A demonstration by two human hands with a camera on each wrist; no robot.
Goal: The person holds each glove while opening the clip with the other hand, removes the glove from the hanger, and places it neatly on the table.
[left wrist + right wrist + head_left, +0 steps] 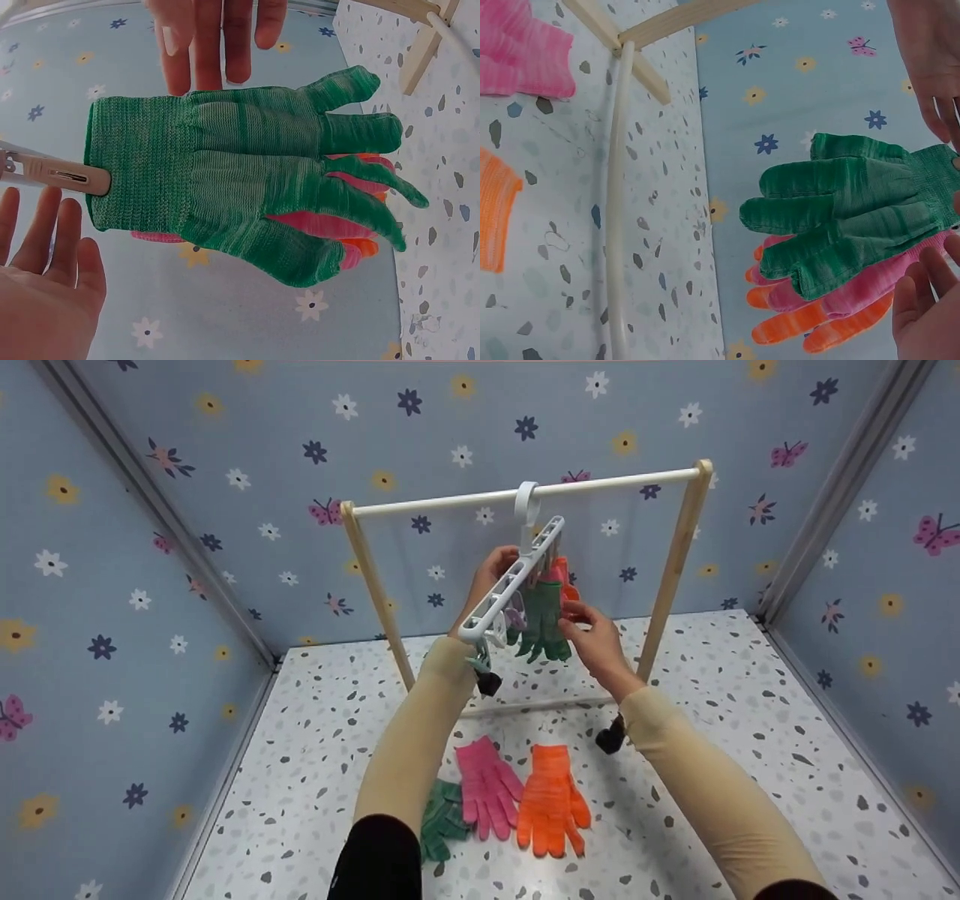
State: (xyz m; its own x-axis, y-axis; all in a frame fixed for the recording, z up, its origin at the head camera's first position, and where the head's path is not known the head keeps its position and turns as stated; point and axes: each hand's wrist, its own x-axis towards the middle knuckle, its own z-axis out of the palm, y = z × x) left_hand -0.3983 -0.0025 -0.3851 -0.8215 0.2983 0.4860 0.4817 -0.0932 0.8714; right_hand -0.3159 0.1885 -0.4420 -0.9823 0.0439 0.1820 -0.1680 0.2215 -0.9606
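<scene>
A green glove point(225, 161) hangs by its cuff from a beige clip point(67, 174) on the white hanger point(517, 577). Behind it hang a pink glove point(855, 292) and an orange glove point(787, 322). My left hand point(52, 285) is beside the clip, fingers extended, fingertips right at it; in the head view the hanger partly covers this hand. On the other side, my right hand point(592, 637) has its fingers loosely extended at the edge of the green glove. The left wrist view shows those fingers point(206, 52) close to the glove's cuff.
The hanger hooks over a white rod point(442, 501) on a wooden stand point(679, 562). On the speckled floor lie another pink glove point(487, 787), an orange glove point(551, 802) and a green glove point(446, 817). Flowered wall panels point(187, 510) surround the stand.
</scene>
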